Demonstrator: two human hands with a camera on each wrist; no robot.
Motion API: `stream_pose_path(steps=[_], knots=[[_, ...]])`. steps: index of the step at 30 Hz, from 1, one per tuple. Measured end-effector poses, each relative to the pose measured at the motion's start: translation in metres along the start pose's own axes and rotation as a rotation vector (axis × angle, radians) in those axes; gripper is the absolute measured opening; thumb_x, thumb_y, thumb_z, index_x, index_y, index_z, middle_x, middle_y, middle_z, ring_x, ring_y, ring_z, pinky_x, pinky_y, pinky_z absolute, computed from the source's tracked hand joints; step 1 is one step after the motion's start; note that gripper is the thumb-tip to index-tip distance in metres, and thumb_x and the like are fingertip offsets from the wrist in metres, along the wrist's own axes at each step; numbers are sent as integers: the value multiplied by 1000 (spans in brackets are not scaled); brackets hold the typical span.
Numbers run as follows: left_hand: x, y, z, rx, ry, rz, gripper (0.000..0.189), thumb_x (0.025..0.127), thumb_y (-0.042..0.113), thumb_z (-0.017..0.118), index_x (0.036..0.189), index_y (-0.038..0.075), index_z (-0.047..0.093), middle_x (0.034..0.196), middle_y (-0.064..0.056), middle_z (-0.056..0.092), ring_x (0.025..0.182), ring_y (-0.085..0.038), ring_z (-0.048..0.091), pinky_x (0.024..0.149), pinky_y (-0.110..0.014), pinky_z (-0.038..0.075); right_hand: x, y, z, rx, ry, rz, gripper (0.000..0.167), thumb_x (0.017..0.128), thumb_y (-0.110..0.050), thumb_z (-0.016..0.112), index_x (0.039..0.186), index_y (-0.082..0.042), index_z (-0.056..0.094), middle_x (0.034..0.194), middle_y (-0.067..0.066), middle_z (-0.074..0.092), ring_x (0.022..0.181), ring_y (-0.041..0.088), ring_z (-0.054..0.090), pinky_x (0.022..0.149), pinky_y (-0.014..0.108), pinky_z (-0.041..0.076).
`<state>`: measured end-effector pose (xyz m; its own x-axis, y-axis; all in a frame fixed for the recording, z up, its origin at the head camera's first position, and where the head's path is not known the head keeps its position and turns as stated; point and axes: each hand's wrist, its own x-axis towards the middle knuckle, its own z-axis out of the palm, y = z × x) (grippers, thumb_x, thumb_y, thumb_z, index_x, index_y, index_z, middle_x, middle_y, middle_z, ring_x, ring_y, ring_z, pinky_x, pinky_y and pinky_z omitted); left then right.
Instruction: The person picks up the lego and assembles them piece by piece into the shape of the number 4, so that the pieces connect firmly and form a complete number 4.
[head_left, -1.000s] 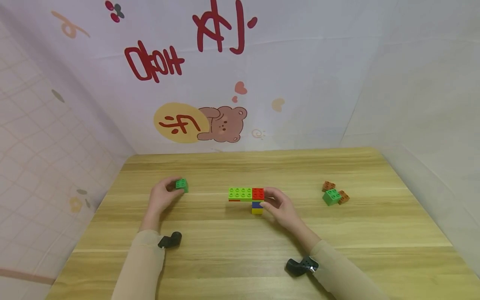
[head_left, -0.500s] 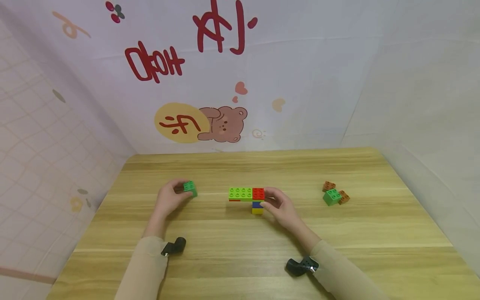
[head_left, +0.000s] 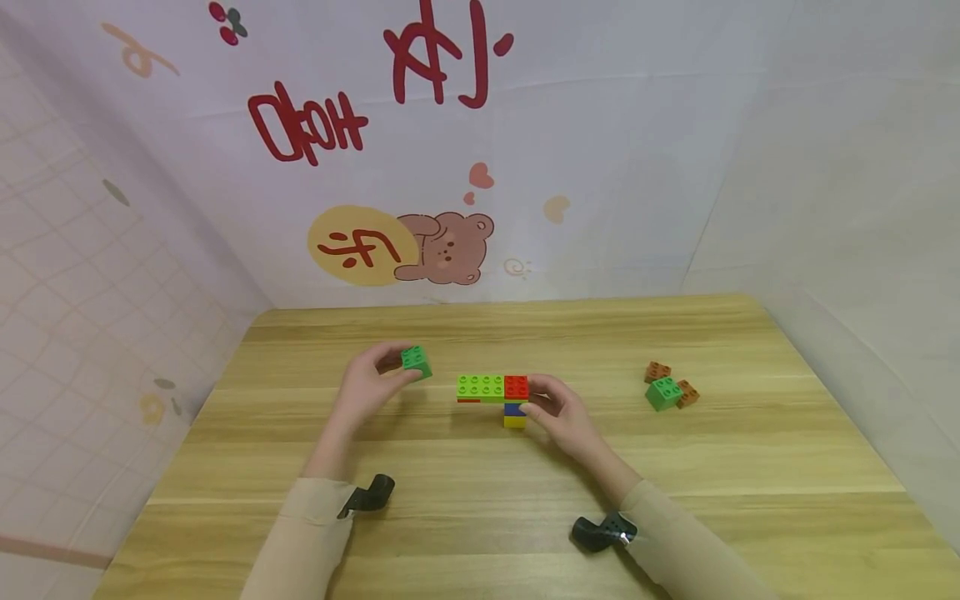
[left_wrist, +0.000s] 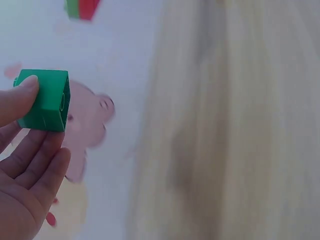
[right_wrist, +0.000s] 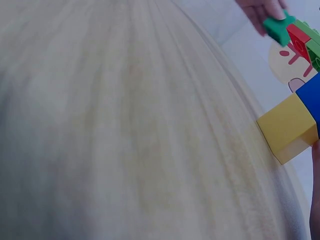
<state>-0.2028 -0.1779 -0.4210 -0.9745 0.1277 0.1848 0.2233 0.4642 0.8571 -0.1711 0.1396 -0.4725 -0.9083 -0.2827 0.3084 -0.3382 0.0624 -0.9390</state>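
Note:
Between thumb and fingers my left hand (head_left: 369, 385) pinches a green building block (head_left: 416, 361). In the left wrist view this block (left_wrist: 44, 99) is tilted, with its hollow underside partly showing, lifted off the table. My right hand (head_left: 562, 417) grips the right side of a block stack. A yellow block (head_left: 514, 422) is at the bottom with a blue block (head_left: 513, 409) above. Higher up, a lime-green long block (head_left: 480, 387) juts left beside a red block (head_left: 516, 387) at the top. Under the long block's left end another red block (right_wrist: 298, 41) shows.
At the right of the table (head_left: 480, 500) lie one green block (head_left: 663, 394) and two brown blocks, one behind (head_left: 657, 372) and one beside it (head_left: 687, 394). A printed cloth wall (head_left: 600, 150) closes off the back.
My left hand has moved right and up with the green block, coming nearer the stack. The right hand and the stack stay put.

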Motion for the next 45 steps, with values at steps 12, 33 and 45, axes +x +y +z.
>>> stream_pose_path(steps=[12, 33, 45], knots=[[3, 46, 26, -6, -65, 184, 37, 82, 9, 82, 117, 8, 71, 109, -6, 70, 105, -27, 66, 95, -45, 50, 1, 3, 0, 17, 3, -12, 34, 90, 8, 66, 123, 13, 57, 122, 27, 59, 115, 44, 56, 98, 47, 47], [9, 81, 74, 131, -180, 410, 38, 80, 12, 84, 116, 12, 72, 105, 3, 71, 94, -11, 64, 88, -33, 51, 1, 13, -1, 26, -14, -101, 33, 89, 14, 63, 121, 15, 56, 119, 27, 59, 111, 10, 59, 97, 33, 49], [9, 83, 85, 123, -203, 380, 37, 79, 10, 84, 115, 11, 72, 105, 2, 70, 94, -19, 65, 87, -33, 52, 2, 36, -3, 48, -20, -94, 35, 91, 9, 64, 126, 7, 57, 124, 22, 58, 115, 13, 58, 99, 30, 47]])
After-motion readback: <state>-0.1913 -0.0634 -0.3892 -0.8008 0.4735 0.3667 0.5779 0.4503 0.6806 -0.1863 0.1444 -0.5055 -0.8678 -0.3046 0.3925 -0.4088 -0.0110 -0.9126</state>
